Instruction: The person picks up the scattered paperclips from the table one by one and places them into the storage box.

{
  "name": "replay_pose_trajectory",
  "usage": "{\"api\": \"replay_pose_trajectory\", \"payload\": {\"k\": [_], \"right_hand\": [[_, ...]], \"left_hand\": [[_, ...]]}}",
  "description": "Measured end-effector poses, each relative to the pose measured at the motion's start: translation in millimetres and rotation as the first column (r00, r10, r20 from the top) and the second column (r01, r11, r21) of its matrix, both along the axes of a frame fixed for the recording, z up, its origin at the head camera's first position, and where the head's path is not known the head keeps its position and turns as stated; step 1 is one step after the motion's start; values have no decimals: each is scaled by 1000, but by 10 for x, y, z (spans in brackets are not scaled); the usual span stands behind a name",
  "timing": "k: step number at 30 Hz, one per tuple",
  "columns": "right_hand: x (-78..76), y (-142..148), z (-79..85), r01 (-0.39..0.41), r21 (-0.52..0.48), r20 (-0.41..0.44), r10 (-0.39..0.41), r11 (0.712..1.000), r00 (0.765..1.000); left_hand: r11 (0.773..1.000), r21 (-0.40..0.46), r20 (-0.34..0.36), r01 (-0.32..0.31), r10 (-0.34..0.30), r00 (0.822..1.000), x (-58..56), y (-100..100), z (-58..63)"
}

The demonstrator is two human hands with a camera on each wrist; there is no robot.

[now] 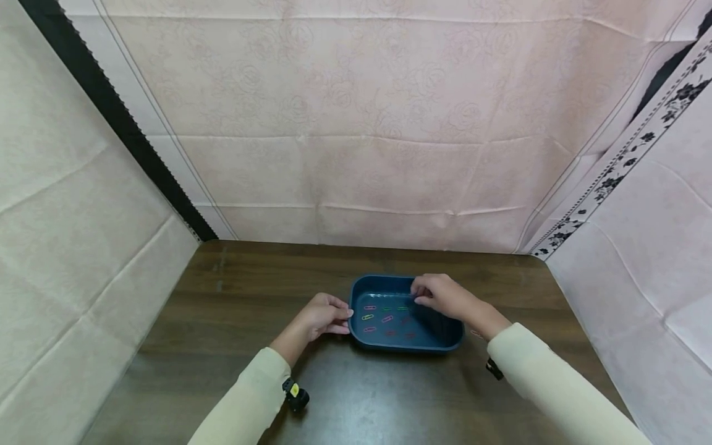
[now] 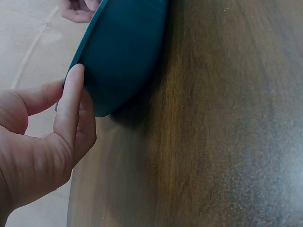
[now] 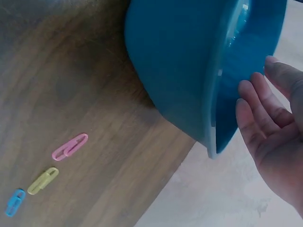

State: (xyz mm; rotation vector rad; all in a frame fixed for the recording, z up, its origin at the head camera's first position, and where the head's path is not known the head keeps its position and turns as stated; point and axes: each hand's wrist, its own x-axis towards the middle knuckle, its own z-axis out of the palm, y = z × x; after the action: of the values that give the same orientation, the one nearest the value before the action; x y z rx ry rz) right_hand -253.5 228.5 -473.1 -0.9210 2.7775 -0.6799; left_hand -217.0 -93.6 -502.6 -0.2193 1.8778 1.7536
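Observation:
A dark blue rectangular tray (image 1: 384, 344) sits on the wooden table with several coloured paper clips in it, among them a yellow one (image 1: 368, 317) and a pink one (image 1: 387, 319). My left hand (image 1: 328, 315) pinches the tray's left rim; its thumb and fingers (image 2: 73, 90) are at the edge in the left wrist view. Over the right part of the tray is my right hand (image 1: 436, 293), fingers bent down inside. A small purple paper clip (image 1: 413, 296) shows at its fingertips. In the right wrist view those fingers (image 3: 260, 101) partly cover the inside of the tray.
Right of the tray, a pink paper clip (image 3: 70, 147), a yellow-green one (image 3: 43, 180) and a blue one (image 3: 15, 202) lie on the table (image 3: 102, 113). Pale cloth (image 1: 361, 173) hangs behind the table, with more cloth on both sides.

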Motion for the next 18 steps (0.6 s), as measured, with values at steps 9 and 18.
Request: {"api": "replay_pose_trajectory", "payload": {"k": [9, 18], "right_hand": [[154, 224, 105, 76, -118, -63, -84, 990, 994], [324, 519, 163, 162, -168, -102, -180, 972, 978]], "left_hand": [[1000, -6, -2, 1, -1, 1000, -15, -10, -17], [1000, -16, 4, -1, 1, 1000, -31, -5, -24]]}}
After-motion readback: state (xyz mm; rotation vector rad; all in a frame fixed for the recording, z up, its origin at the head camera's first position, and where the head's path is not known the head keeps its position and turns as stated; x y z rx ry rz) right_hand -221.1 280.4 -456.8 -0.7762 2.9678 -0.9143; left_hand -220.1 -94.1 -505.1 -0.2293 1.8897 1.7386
